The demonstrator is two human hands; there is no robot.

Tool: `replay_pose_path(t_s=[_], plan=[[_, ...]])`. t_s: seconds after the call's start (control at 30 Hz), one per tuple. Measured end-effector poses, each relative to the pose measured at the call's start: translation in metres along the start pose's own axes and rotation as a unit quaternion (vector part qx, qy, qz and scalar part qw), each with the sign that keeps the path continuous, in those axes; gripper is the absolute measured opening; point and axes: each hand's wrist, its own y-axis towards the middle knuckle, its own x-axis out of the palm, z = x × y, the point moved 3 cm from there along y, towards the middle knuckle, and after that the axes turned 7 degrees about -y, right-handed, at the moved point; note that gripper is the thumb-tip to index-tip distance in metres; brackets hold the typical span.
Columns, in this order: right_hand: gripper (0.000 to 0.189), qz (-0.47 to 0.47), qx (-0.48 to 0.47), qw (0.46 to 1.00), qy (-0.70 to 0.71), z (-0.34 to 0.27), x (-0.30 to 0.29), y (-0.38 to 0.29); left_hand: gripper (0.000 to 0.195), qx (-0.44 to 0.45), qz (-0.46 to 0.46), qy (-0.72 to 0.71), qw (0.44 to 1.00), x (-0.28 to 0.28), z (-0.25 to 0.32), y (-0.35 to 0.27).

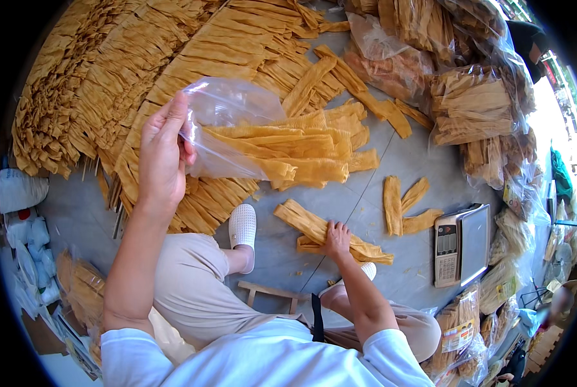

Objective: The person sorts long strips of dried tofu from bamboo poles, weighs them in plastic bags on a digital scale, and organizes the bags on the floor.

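Observation:
My left hand (166, 150) grips the rim of a clear plastic bag (242, 99), held up above the floor on the left. A bundle of yellow strips (312, 150), which look like dried tofu skin, lies partly in the bag, its far ends sticking out to the right. Lower down, my right hand (338, 239) has its fingers over a folded yellow strip (300, 216) on the grey floor. Part of another strip (308, 244) shows beneath that one. Both strips lie just in front of my feet.
Long rows of yellow strips (138, 63) cover the upper left. Loose strips (393, 205) lie near a digital scale (474, 244) on the right. Filled plastic bags (472, 106) are piled along the right side. A wooden frame (274, 289) sits between my legs.

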Motion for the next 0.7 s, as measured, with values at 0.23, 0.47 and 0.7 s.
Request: replay_pose_path(t_s=[0.23,0.47,0.7], plan=[[0.051,0.134,-0.078,0.979,0.135,0.037,-0.033,-0.017,0.032,-0.020,-0.008,0.008,1.000,0.007,-0.001,-0.002],[0.042,0.344,0.195,0.879,0.267,0.091,-0.061,-0.041,0.030,0.010,-0.040,0.002,0.999,0.008,-0.004,0.000],[0.043,0.471,0.088,0.805,0.349,0.061,-0.204,-0.072,0.030,-0.018,-0.125,0.017,0.992,0.023,-0.032,-0.003]])
